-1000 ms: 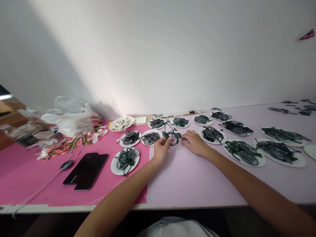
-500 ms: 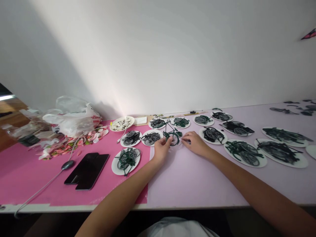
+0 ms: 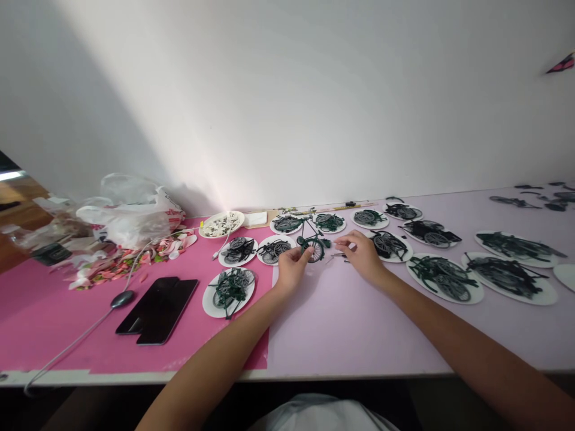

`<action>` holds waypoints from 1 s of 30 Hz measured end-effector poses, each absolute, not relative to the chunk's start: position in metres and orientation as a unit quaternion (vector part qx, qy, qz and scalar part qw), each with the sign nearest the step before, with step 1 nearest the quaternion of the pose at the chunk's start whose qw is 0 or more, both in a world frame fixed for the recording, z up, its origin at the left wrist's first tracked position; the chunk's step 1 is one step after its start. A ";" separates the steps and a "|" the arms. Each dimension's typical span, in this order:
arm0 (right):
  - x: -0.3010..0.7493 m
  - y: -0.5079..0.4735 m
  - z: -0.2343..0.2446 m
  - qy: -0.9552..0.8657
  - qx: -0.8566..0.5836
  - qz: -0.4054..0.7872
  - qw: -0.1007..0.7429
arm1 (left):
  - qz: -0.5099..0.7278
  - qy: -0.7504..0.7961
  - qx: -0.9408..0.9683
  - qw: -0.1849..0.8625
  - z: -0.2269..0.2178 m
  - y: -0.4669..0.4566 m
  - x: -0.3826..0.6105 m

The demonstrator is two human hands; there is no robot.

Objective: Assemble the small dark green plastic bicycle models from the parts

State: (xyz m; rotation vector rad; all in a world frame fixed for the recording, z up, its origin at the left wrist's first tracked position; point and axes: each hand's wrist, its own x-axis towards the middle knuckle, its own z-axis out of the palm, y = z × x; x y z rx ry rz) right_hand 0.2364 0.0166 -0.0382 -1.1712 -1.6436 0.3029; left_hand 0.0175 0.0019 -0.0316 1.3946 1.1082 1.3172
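Observation:
My left hand (image 3: pixel 293 267) grips a dark green miniature bicycle (image 3: pixel 313 246) by a wheel, fingers and thumb closed on the rim. The bicycle stands roughly upright, just above the lilac tabletop. To its right, my right hand (image 3: pixel 362 254) has thumb and fingertips pinched together close to the bicycle's end. Whatever small piece sits in that pinch is too small to make out. Thin small parts (image 3: pixel 336 255) lie on the table below the right fingertips. Left of my left hand is a white plate (image 3: pixel 259 256) with grey wheels and dark bicycle parts.
Several more plates of bicycle parts spread rightward, one a large plate (image 3: pixel 477 297) near my right forearm. To the left lie a black phone or tablet (image 3: pixel 164 311), a cable with a dark oval piece (image 3: pixel 123 299), petals (image 3: pixel 135 263) and a plastic bag (image 3: pixel 135 209). A wall (image 3: pixel 287 108) stands behind.
My right hand has lifted slightly and shifted a little right, away from the small parts on the table, which now show more. My left hand still holds the bicycle.

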 end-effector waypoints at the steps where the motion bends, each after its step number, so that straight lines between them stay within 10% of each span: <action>1: 0.235 0.015 -0.037 -0.686 -0.486 0.126 0.526 | 0.531 0.443 0.567 0.448 -0.031 0.002 0.018; 30: 0.203 -0.017 -0.037 -0.785 -0.350 0.157 0.486 | 0.489 0.422 0.682 0.342 -0.038 -0.004 0.024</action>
